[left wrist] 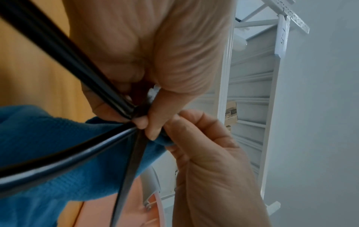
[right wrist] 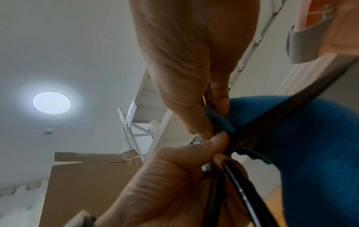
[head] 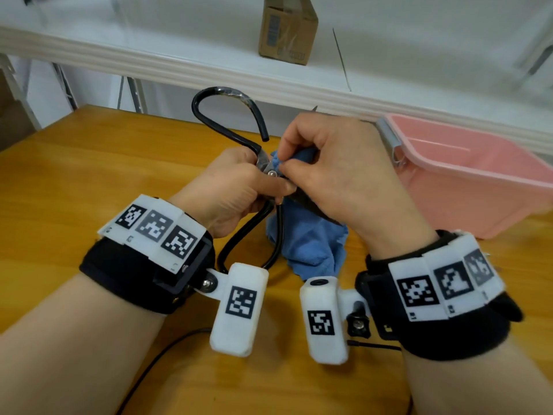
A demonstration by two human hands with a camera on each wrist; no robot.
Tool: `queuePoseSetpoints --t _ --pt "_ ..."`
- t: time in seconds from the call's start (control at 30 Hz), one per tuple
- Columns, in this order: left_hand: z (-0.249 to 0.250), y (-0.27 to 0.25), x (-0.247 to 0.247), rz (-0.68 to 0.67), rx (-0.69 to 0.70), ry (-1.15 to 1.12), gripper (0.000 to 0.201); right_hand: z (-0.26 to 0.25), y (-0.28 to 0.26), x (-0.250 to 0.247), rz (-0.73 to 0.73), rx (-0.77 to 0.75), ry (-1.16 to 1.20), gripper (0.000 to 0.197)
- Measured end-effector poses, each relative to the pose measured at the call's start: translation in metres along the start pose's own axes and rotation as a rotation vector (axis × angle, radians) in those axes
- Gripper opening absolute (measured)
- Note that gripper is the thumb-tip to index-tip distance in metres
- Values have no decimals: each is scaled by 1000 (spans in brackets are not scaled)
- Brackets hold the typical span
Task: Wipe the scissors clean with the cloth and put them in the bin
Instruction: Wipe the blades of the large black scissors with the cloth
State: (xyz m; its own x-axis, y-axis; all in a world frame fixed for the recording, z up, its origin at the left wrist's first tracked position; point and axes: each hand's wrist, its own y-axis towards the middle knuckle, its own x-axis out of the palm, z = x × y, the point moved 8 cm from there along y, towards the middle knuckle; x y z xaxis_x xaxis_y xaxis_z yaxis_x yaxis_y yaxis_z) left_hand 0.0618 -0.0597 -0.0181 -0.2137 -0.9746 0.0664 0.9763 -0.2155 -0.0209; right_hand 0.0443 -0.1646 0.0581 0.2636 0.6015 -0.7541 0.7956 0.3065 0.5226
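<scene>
The scissors [head: 270,172] are held above the middle of the table [head: 74,163], the left hand [head: 239,190] clenched round their pivot to steady them while the right hand [head: 332,166] pinches the blue cloth [head: 311,244] against the blades, with the pink bin [head: 466,187] waiting at far right.

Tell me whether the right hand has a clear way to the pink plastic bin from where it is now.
Probably yes. The right hand, pinching the blue cloth on the black-handled scissors, sits just beside the pink plastic bin, whose top is open; nothing stands between them on the wooden table.
</scene>
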Motion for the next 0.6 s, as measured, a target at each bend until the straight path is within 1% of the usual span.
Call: queuePoseSetpoints --t 0.13,0.27,0.4,0.6 --pt "0 -1 3 5 21 56 23 -3 -1 6 -4 -34 -76 16" --pt "0 1 3 21 38 59 28 -4 -1 10 8 -22 -65 17" --pt "-5 3 2 19 21 47 20 4 0 7 59 28 -37 15" --pt "-13 3 11 2 -26 39 29 40 1 -15 190 160 -17 20"
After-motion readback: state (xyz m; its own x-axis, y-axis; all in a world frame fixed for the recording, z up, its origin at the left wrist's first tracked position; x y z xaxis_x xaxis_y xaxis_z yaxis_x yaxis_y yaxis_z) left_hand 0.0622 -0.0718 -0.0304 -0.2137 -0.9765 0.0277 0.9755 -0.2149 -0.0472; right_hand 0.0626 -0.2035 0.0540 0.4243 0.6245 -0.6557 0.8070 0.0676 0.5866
